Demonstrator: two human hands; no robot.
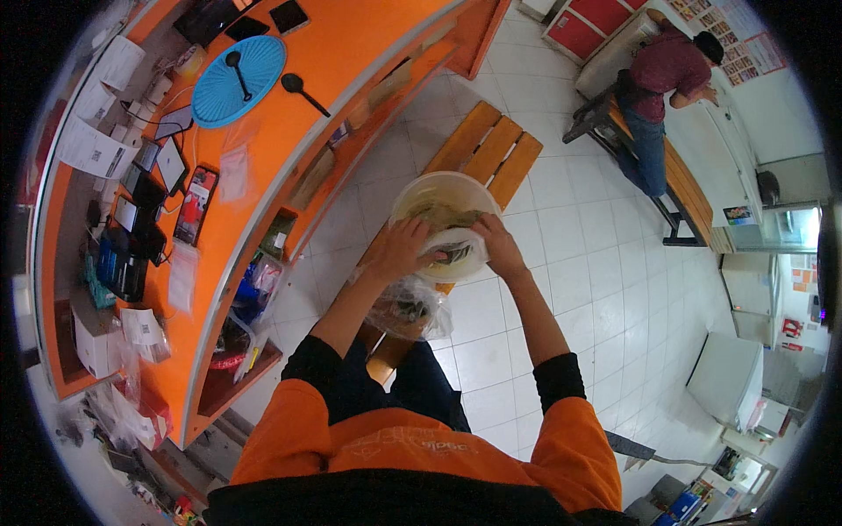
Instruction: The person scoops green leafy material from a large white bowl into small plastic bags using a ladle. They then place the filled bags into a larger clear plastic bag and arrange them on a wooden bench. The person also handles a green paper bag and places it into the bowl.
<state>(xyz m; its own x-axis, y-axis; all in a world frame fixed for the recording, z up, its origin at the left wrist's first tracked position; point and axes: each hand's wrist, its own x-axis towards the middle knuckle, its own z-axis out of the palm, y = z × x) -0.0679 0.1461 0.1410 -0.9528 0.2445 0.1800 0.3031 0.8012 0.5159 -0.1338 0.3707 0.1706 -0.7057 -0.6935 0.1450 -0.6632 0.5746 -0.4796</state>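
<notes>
A round translucent plastic tub (402, 197) stands on a slatted wooden bench in front of me. Inside it lies greenish-brown matter, too blurred to name. A white plastic item with dark printing (460, 252), perhaps a bag, is at the tub's near side. My left hand (396, 250) reaches over the tub's left side, with its thumb on this white item. From the right, my right hand (501, 246) grips the item's edge, its fingertips inside the tub. A crumpled clear plastic bag (414, 309) sits below my left wrist, with something dark in it.
To the left runs an orange counter (263, 164) with a blue oval tray (217, 108), a black spoon (304, 94), and several phones. The wooden bench (480, 144) extends beyond the tub. A person (664, 85) kneels on another bench (687, 191) at the upper right.
</notes>
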